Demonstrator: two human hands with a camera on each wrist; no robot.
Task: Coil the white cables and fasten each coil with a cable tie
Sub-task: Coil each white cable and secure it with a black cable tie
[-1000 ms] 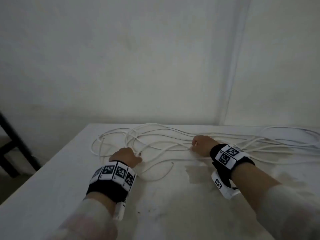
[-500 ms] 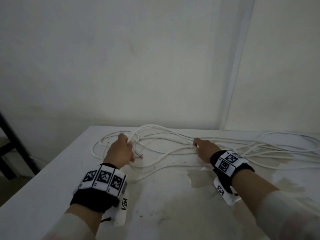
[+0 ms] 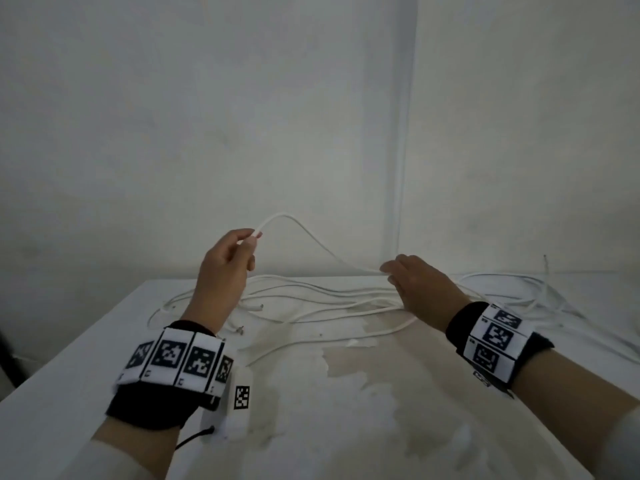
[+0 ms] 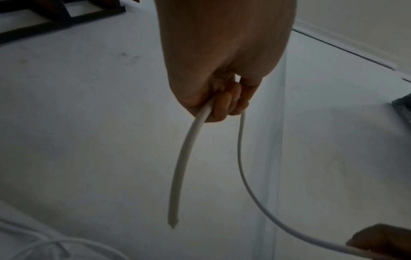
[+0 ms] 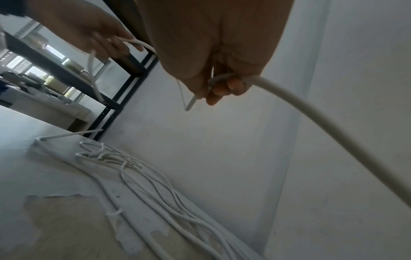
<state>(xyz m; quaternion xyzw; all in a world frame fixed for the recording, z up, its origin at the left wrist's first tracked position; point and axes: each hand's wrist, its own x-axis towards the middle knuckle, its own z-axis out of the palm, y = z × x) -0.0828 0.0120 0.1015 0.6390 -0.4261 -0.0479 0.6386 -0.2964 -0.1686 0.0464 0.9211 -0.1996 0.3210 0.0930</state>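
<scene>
Several loose white cables (image 3: 329, 299) lie tangled across the back of the white table (image 3: 86, 358). My left hand (image 3: 254, 237) is raised above them and pinches one white cable (image 3: 311, 237) near its end. In the left wrist view the short free end (image 4: 173, 219) hangs below the curled fingers (image 4: 224, 105). The cable arcs down to my right hand (image 3: 386, 270), whose fingers (image 5: 224, 88) curl round it just above the pile. Past the right hand the cable (image 5: 311, 112) runs off to the right.
A grey wall stands right behind the table, with a corner strip (image 3: 401, 168). The tabletop has a worn brown patch (image 3: 381, 368) in the middle. A black metal shelf frame (image 5: 124, 84) stands off the table's left end.
Both hands have come up off the table. The left hand has lifted one cable's end high, and the right hand now holds the same cable further along.
</scene>
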